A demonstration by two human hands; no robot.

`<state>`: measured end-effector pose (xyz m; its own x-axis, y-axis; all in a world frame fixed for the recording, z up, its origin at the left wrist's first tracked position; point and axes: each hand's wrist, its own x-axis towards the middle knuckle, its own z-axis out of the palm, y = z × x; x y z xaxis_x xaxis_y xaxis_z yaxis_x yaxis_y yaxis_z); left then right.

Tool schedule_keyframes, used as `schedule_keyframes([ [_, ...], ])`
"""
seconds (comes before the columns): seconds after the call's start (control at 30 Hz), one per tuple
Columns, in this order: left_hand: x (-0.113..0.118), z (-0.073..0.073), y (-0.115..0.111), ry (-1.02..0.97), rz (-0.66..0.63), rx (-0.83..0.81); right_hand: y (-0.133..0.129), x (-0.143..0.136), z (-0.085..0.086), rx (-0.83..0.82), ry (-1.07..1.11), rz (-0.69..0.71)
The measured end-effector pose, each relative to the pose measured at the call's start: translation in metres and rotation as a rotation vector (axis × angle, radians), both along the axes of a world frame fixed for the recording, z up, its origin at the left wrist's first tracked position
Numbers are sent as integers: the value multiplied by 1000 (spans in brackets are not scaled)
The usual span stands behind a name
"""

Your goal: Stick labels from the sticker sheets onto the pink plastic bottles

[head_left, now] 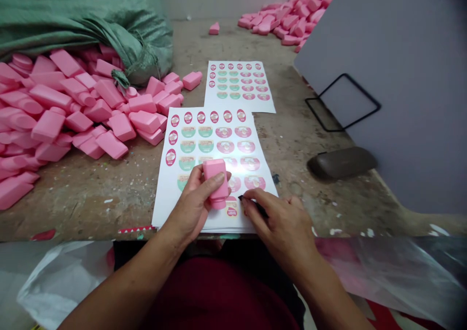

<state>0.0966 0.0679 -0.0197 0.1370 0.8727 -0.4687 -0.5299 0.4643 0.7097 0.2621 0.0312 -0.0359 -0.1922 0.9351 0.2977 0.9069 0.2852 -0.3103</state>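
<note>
A heap of pink containers (54, 91) crowds the left of the counter (91, 189), apparently for easy reach. Near the front edge, the left hand's (195, 198) fingers pinch a single bottle (216, 179), neck edgeward, over the sticker sheet (164, 213), seemingly for steadiness. Rightward, the right hand's (282, 218) fingers pinch a dark slim tool (260, 210) (type unclear), probably for fine control.

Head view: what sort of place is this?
Probably a small labelling or packing workshop: pink plastic bottles are heaped by a green sack, and printed label sheets lie on a stained worktable.
</note>
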Motion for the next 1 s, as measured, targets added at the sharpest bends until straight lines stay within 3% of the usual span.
schedule_keyframes([
  [0.43,-1,-1,-1,8,-29,2,1,-6,3,10,-121,-12],
  [0.67,-2,0,1,-49,-17,-19,6,4,2,-275,144,-58],
  [1.0,-2,-5,1,-88,8,-13,-1,-2,0,-64,-24,-42],
])
